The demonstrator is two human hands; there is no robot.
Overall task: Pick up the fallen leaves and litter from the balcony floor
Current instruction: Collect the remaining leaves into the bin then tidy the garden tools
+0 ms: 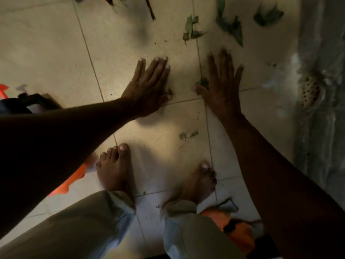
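Both my hands lie flat on the cream floor tiles [46,53] with straight fingers. My left hand [149,86] covers a small green leaf scrap that peeks out beside its thumb. My right hand [223,86] rests next to another green scrap [203,82] that touches its thumb side. Larger green leaves lie beyond the fingertips: one [191,28] ahead in the middle, one [231,27] to its right, one [267,14] further right. A dark twig [150,8] lies at the top. Small crumbs [187,135] sit between my hands and bare feet.
My bare feet [114,167] stand on the tiles below the hands. A grey channel with a round drain grate [310,90] runs along the right side. A dark object with orange parts [24,101] sits at the left; orange cloth [237,232] lies at the bottom right.
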